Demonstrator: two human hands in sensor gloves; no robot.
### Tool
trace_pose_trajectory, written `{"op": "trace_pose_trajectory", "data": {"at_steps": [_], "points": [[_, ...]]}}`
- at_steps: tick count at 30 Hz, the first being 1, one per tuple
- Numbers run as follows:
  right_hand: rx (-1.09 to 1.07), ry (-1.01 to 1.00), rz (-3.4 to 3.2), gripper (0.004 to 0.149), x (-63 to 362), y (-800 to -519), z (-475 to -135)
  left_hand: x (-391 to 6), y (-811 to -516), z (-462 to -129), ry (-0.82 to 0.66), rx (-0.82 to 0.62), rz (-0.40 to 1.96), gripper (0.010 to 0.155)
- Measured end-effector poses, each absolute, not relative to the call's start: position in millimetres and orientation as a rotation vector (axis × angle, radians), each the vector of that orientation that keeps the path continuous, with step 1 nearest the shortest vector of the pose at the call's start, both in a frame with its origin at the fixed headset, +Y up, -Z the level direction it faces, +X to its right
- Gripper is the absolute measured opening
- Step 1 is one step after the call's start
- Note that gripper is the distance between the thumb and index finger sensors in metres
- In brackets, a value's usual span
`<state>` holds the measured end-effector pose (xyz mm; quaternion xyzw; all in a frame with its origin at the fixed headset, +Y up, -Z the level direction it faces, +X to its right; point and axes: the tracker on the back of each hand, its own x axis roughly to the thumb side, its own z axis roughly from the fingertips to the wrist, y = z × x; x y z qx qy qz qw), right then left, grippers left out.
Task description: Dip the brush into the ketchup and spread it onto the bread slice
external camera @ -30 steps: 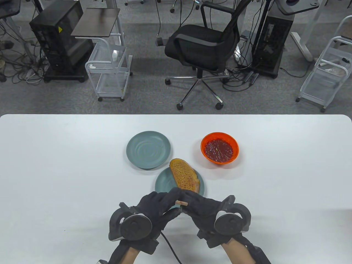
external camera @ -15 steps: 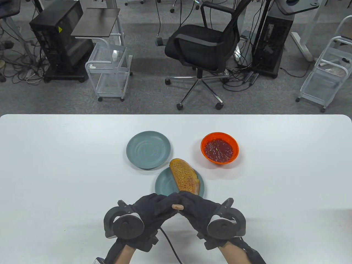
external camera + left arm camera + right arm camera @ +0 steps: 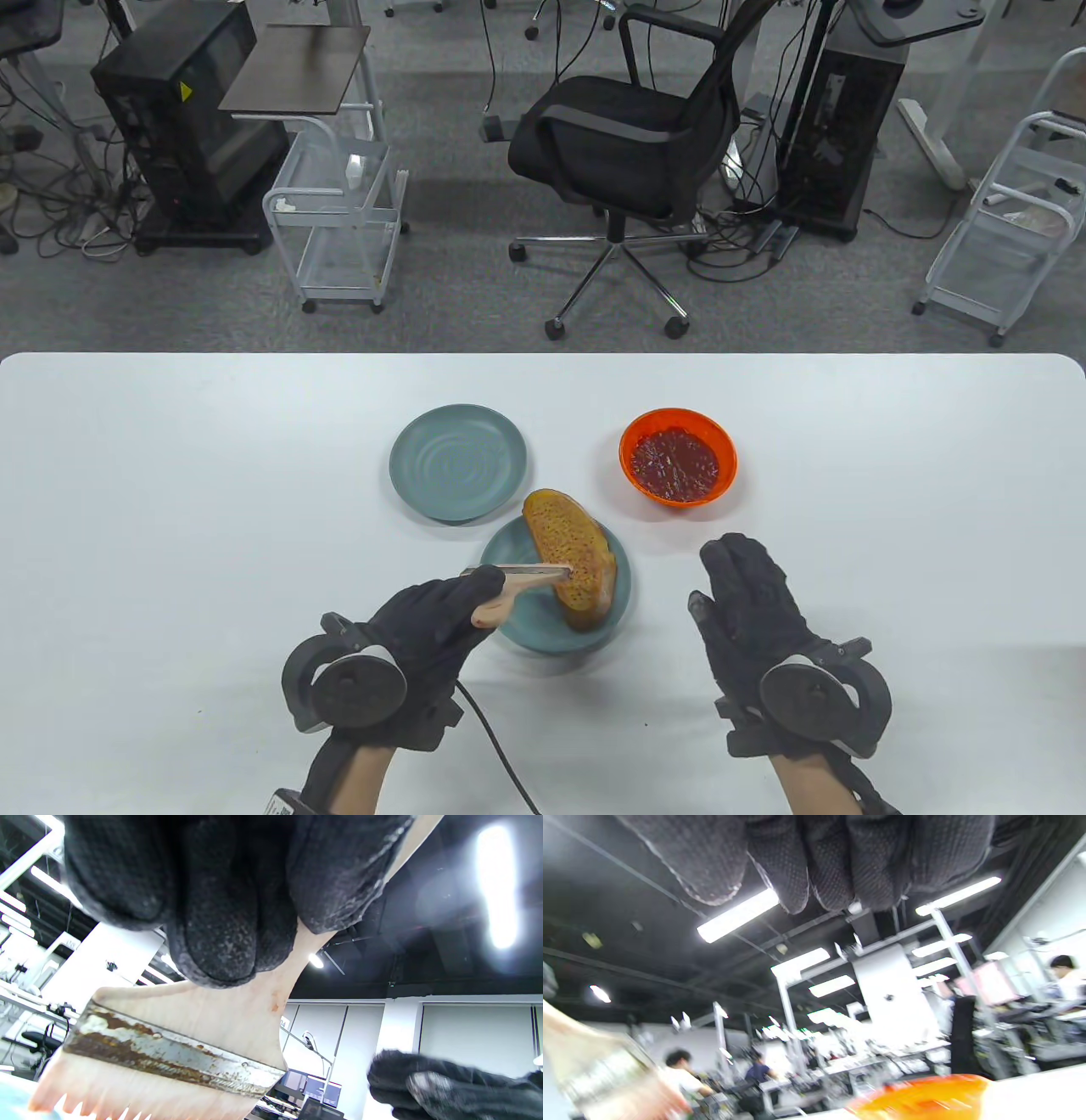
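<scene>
Overhead, the white table (image 3: 170,509) stood before a grey floor with a black office chair (image 3: 624,127) and wire carts. The left hand (image 3: 424,624) gripped the brush (image 3: 522,581), its head over the bread slice (image 3: 567,548) on the near teal plate (image 3: 517,624); a second teal plate (image 3: 458,463) and the orange ketchup bowl (image 3: 677,458) lay beyond. The right hand (image 3: 755,598) was spread flat, holding nothing

From the left wrist, gloved fingers (image 3: 220,899) clasped the wooden handle above a rusty ferrule (image 3: 169,1054), against a dark ceiling

From the right wrist, loose fingers (image 3: 831,857) hung over blurred desks and the bowl (image 3: 920,1096)
</scene>
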<state>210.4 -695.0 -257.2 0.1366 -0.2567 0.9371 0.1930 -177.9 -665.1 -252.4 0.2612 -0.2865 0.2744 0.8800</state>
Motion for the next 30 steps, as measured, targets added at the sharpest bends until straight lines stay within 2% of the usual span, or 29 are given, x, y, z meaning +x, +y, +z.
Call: {"op": "trace_pose_trajectory", "data": {"at_steps": [2, 7, 12, 15, 23, 30], "points": [[0.259, -0.533, 2.752, 0.067, 220, -710, -264, -184, -667, -255, -0.571, 0.573, 0.533, 0.041], [0.171, -0.222, 2.816, 0.073, 232, -736, -271, -198, -674, -261, -0.513, 0.595, 0.56, 0.042], [0.167, -0.267, 2.777, 0.072, 232, -735, -270, -203, -677, -271, -0.482, 0.63, 0.535, 0.042], [0.165, -0.261, 2.739, 0.072, 231, -736, -270, -203, -678, -288, -0.452, 0.633, 0.545, 0.042], [0.194, -0.277, 2.649, 0.071, 237, -734, -268, -204, -691, -364, -0.32, 0.485, 0.47, 0.043], [0.173, -0.241, 2.59, 0.07, 244, -737, -272, -202, -707, -415, -0.287, 0.401, 0.495, 0.043]]}}
